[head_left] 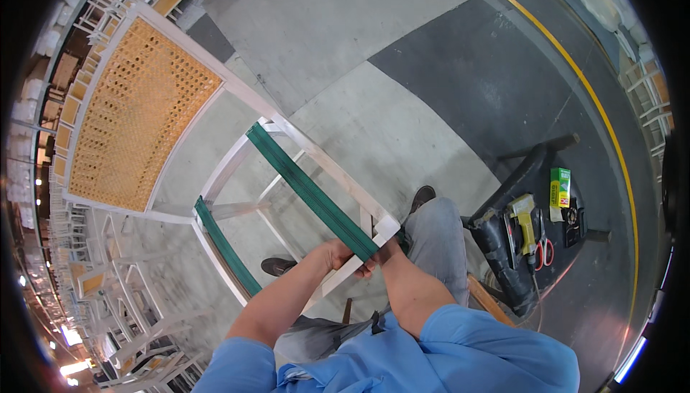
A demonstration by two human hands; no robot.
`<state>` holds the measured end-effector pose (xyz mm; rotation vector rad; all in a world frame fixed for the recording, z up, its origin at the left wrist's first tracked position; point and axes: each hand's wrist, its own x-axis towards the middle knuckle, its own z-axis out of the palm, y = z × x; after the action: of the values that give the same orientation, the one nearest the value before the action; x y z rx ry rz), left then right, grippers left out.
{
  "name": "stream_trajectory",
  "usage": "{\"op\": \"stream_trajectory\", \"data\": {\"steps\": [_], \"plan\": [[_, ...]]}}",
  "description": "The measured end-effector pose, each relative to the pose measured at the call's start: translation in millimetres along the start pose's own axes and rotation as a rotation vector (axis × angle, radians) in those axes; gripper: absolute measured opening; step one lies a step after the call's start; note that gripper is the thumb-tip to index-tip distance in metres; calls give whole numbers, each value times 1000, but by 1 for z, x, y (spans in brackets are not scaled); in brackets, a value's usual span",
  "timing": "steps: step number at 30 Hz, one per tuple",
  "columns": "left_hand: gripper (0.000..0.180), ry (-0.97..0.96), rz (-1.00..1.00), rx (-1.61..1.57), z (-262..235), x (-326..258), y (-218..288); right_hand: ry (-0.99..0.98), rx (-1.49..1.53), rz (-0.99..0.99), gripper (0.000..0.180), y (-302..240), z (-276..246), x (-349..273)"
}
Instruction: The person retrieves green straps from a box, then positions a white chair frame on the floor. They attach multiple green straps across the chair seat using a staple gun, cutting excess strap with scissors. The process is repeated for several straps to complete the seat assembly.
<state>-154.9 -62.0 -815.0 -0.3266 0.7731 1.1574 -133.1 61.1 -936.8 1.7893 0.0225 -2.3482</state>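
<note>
Both hands are pinching the near end of a green webbing strap [309,190] against the chair seat frame [359,260]: left hand [343,255], right hand [382,255] touching it. The strap's long axis is running away up-left toward the cane chair back [140,113]. Beyond the right hand, a yellow staple gun [525,219] is lying well apart.

Person seen from above: light blue short-sleeved shirt [460,353] with sleeves ending above the elbows; forearms and both hands bare; grey trousers [438,238] over the raised knee; dark shoes [279,266] on both feet.
</note>
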Motion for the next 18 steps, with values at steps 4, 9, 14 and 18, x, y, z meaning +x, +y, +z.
{"op": "stream_trajectory", "data": {"steps": [4,9,14,18], "plan": [[27,61,78,-116,-7,25,5,15,-11,22,38,5,4,5],[26,254,253,-304,4,34,8,34,-25,53,39,9,-2,13],[25,397,362,-399,17,31,11,42,-13,72,40,10,-10,22],[24,459,422,-444,23,28,14,36,-37,80,41,11,-12,25]]}}
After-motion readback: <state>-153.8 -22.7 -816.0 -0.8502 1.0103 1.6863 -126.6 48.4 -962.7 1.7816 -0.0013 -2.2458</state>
